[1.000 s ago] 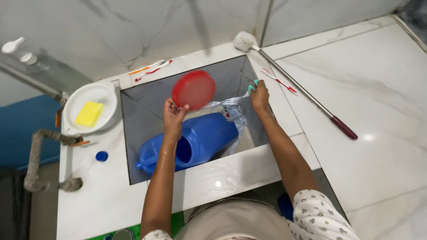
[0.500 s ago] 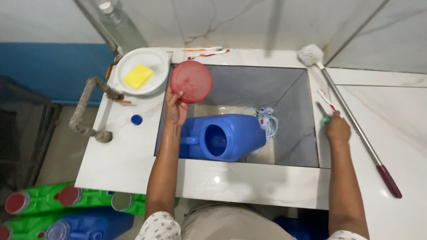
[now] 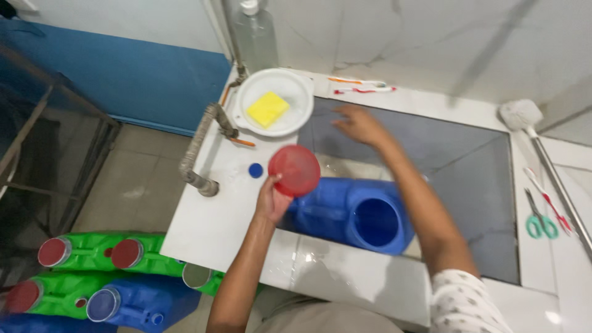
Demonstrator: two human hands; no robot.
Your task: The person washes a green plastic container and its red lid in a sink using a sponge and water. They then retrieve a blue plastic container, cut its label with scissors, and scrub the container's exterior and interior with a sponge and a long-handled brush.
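My left hand holds a round red lid over the sink's left rim. Below it a blue jerrycan lies on its side in the grey sink, its wide mouth open toward me. My right hand reaches across the sink toward the back left, fingers spread and holding nothing. It is nearest the white bowl with a yellow sponge inside.
A small blue cap lies on the white counter beside a grey hose. Green scissors, a long-handled brush and toothbrushes rest on the rim. Green and blue jerrycans lie on the floor at left.
My right hand left the sink's right rim and swung across to the back left. The red lid moved left and lower, over the counter edge. My view shifted left.
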